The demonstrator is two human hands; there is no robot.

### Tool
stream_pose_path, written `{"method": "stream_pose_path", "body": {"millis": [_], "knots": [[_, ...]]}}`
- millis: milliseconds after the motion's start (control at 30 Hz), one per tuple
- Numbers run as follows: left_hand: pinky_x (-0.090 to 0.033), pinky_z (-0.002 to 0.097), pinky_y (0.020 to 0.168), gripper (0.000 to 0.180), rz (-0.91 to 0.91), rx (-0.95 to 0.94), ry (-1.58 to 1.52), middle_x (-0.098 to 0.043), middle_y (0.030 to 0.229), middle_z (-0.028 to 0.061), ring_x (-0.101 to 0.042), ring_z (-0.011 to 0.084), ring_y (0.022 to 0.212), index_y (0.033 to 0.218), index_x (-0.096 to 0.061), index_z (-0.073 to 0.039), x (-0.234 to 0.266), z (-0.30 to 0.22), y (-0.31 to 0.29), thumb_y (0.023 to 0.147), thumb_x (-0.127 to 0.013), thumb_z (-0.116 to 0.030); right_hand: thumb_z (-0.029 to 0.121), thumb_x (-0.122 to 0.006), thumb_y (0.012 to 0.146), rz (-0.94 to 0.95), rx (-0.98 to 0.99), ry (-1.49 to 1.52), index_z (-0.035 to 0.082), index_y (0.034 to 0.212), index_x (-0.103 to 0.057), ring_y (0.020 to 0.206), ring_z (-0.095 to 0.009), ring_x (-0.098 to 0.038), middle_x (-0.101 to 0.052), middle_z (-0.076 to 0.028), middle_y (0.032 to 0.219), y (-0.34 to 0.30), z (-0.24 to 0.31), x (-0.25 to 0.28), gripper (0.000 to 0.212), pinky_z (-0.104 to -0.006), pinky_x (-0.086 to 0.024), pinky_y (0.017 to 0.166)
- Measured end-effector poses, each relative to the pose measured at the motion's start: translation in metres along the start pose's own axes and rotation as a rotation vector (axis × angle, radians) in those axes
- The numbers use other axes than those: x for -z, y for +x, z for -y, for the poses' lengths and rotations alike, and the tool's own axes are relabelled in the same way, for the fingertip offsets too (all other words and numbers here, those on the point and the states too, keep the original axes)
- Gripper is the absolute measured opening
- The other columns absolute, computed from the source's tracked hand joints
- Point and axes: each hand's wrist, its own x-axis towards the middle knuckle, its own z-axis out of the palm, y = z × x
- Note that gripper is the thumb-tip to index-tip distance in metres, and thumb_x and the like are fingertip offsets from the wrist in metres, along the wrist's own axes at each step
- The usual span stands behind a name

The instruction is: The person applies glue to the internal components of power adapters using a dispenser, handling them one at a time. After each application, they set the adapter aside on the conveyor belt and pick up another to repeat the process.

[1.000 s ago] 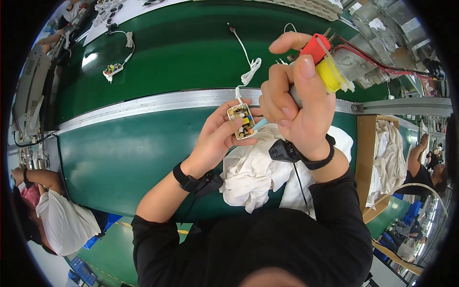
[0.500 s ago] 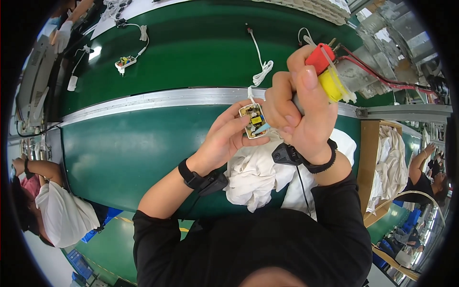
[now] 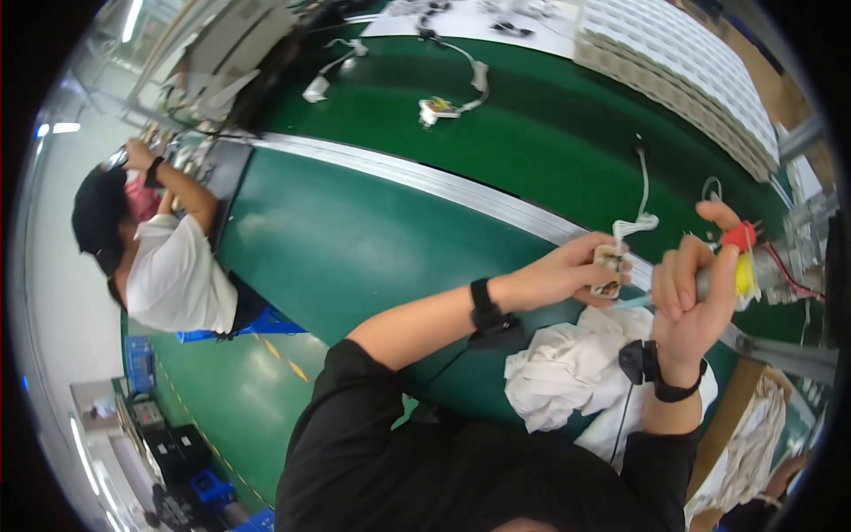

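Observation:
My left hand (image 3: 572, 270) grips a small open white power-adapter housing (image 3: 608, 266) with a circuit board inside, fingers around its edges. A white cable (image 3: 644, 191) runs from its far end, bundled partway along. My right hand (image 3: 693, 288) is wrapped around a grey-barrelled dispenser that carries a red part (image 3: 737, 235) and a yellow part (image 3: 744, 277), with red and black wires behind. Its tapered teal nozzle (image 3: 634, 302) points left, close to the housing's near edge; I cannot tell whether they touch. Motion blurs the board's details.
Crumpled white cloth (image 3: 567, 363) lies below my hands. A metal rail (image 3: 425, 182) divides the green benches. Beyond it lie another open adapter (image 3: 436, 110), a white plug (image 3: 316, 89) and stacked pale trays (image 3: 674, 80). A cardboard box (image 3: 736, 434) stands right; a co-worker (image 3: 177, 275) sits left.
The view has swung left, so my hands and the bench appear farther right. The nozzle, earlier over the board, is now beside the housing's near edge. Both hands keep their holds.

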Motion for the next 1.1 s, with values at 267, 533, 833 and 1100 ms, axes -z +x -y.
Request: {"method": "stream_pose_path", "body": {"millis": [267,533,833,1100], "knots": [[-0.051,0.0367,0.078,0.045,-0.266,-0.461,1.538,-0.053,0.101,0.0167,-0.057,0.0281,0.097,0.117,-0.045,0.001,0.027,-0.066,0.085,0.078,-0.063,-0.015,0.035,-0.037,0.098,-0.023,-0.019,-0.063,0.004,0.114,-0.041,0.038,-0.003,-0.025,-0.029,0.004,0.05,0.001,0.001,-0.006,0.035,-0.0194,-0.019,0.036],[-0.047,0.0416,0.082,0.046,-0.532,-0.635,1.813,-0.053,0.106,0.0212,-0.053,0.0358,0.099,0.11,-0.049,0.004,0.044,-0.09,0.062,0.077,-0.061,-0.025,0.032,-0.034,0.099,-0.038,-0.008,-0.058,0.004,0.112,-0.044,0.037,-0.002,-0.022,-0.028,0.005,0.05,0.005,0.0,-0.007,0.032,-0.0181,-0.018,0.035],[-0.048,0.0438,0.079,0.042,-1.161,-0.396,2.225,-0.054,0.108,0.0187,-0.057,0.0361,0.096,0.106,-0.052,0.001,0.187,-0.142,0.009,0.083,-0.056,-0.034,0.031,-0.034,0.099,0.01,0.0,-0.065,0.005,0.111,-0.044,0.037,-0.002,-0.021,-0.028,0.005,0.05,0.006,-0.003,-0.008,0.031,-0.0186,-0.016,0.035],[-0.052,0.0359,0.075,0.032,-0.937,0.053,1.938,-0.059,0.097,0.0192,-0.062,0.0307,0.085,0.099,-0.054,0.002,0.124,-0.173,0.007,0.084,-0.058,-0.025,0.027,-0.036,0.098,-0.022,-0.005,-0.072,0.003,0.109,-0.043,0.037,-0.003,-0.025,-0.029,0.004,0.049,0.005,0.001,-0.007,0.027,-0.0197,-0.02,0.036]]}}
